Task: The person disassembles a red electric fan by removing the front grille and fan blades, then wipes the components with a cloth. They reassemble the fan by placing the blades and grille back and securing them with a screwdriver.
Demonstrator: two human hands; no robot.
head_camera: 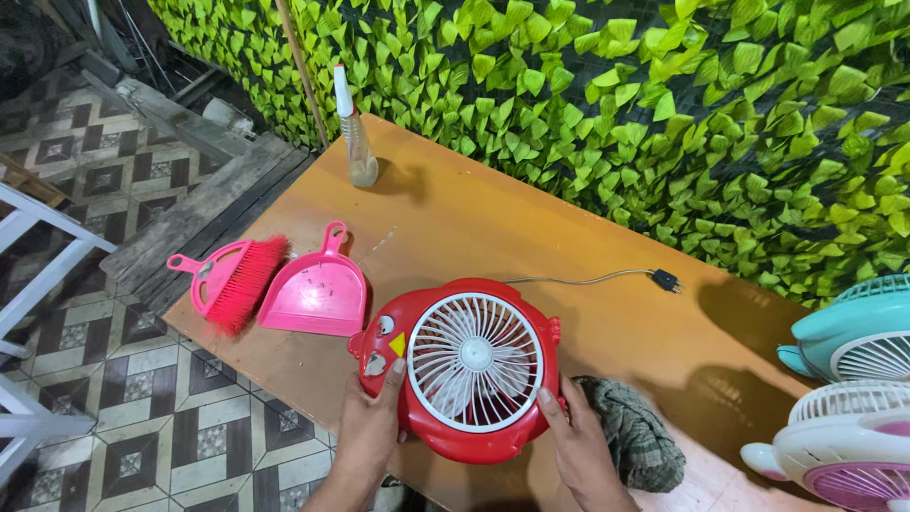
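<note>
The red fan [464, 365] lies face up near the front edge of the orange-brown table [531, 228], its white grille pointing at the camera, and serves as the landmark here. The left hand [372, 422] grips the fan's left rim, fingers wrapped on the casing with the thumb laid up beside the grille; the right hand [578, 446] holds the lower right rim, fingers curled against the red body. Behind the fan the tabletop is bare wood as far as the leafy green wall [664, 104], and the fan's grey cord runs right to a black plug [666, 280] lying on that bare stretch. Left of the fan, just beside it, sits a pink dustpan [316, 289], and farther left a pink brush [232, 280] with red bristles lies at the table's left edge, over the patterned tile floor [142, 417]. Touching the fan's lower right side is a crumpled dark green cloth [640, 436]. Well to the right stand a teal fan [853, 337] and a white and pink fan [844, 446], crowding that end. Far behind and left of the fan, a spray bottle [355, 133] stands upright near the back edge; what it holds cannot be told.
</note>
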